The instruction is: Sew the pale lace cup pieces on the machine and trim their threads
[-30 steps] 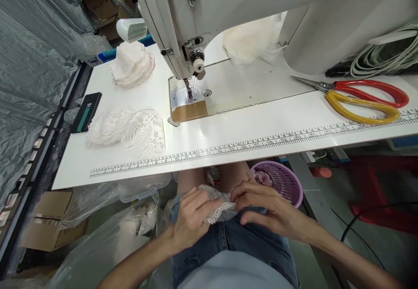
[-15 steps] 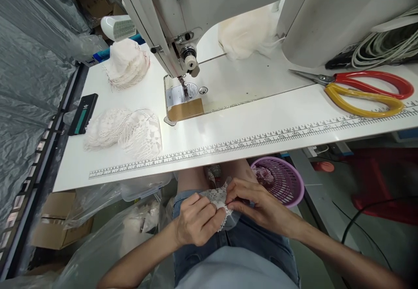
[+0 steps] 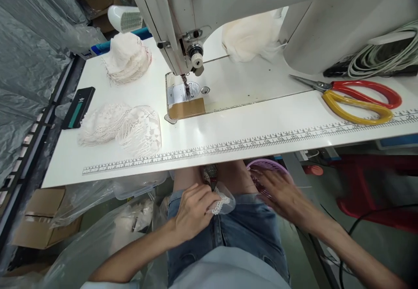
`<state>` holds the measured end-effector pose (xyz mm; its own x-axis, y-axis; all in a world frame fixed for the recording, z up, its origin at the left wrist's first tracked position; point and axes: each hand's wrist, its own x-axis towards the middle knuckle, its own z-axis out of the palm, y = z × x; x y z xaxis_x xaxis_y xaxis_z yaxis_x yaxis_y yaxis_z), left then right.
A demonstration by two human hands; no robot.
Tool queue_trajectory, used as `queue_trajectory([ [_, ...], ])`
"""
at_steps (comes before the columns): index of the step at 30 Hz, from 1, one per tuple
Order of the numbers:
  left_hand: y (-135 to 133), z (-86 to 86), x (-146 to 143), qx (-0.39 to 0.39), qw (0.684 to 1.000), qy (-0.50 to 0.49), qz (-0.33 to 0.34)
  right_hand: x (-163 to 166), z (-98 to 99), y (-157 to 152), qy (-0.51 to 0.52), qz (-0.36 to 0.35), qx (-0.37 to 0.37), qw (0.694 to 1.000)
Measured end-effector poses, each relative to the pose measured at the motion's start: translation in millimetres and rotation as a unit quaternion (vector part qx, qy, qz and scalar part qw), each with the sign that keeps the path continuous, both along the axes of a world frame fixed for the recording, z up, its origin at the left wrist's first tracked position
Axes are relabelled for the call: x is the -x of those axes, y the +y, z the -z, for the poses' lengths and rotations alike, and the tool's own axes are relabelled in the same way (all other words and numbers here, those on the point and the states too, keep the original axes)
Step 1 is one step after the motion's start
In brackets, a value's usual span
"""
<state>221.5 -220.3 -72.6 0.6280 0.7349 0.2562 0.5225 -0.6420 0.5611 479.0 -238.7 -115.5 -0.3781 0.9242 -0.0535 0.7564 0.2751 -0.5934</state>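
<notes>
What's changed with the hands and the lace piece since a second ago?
The right hand let go of the lace piece and moved out to the purple basket. The left hand still holds the lace on the lap. Scissors and lace piles unchanged.

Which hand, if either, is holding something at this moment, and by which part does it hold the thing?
The left hand holds a small white lace piece, gripped at its left end on the lap. The right hand holds nothing visible; it is blurred over the purple basket.
</notes>
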Motion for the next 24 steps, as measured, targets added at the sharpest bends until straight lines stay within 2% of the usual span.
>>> queue_trajectory([
  [3,3.5,-7.2,-5.5,0.151,0.988,0.006,-0.044,40.1,-21.3,-3.4,0.114,-0.101,0.059,0.987],
  [6,8.3,-16.7,-3.5,0.295,0.95,0.013,-0.102,71.1,-33.2,1.4,0.199,-0.053,0.113,0.972],
  [8,10.8,-20.1,1.7,0.392,0.911,-0.003,-0.126,75.4,-33.2,7.5,0.244,-0.037,0.173,0.954],
  [12,12.2,-19.8,9.8,0.556,0.819,-0.087,-0.116,63.8,-30.5,19.2,0.348,-0.094,0.31,0.88],
  [16,11.4,-17.9,9.4,0.612,0.772,-0.136,-0.106,59.0,-31.4,22.2,0.394,-0.104,0.377,0.832],
  [20,9.1,-14.1,10.2,0.649,0.731,-0.157,-0.143,63.0,-28.9,20.0,0.413,-0.089,0.403,0.812],
  [24,6.4,-9.4,12.6,0.645,0.722,-0.172,-0.18,66.0,-26.4,18.4,0.42,-0.079,0.415,0.803],
])
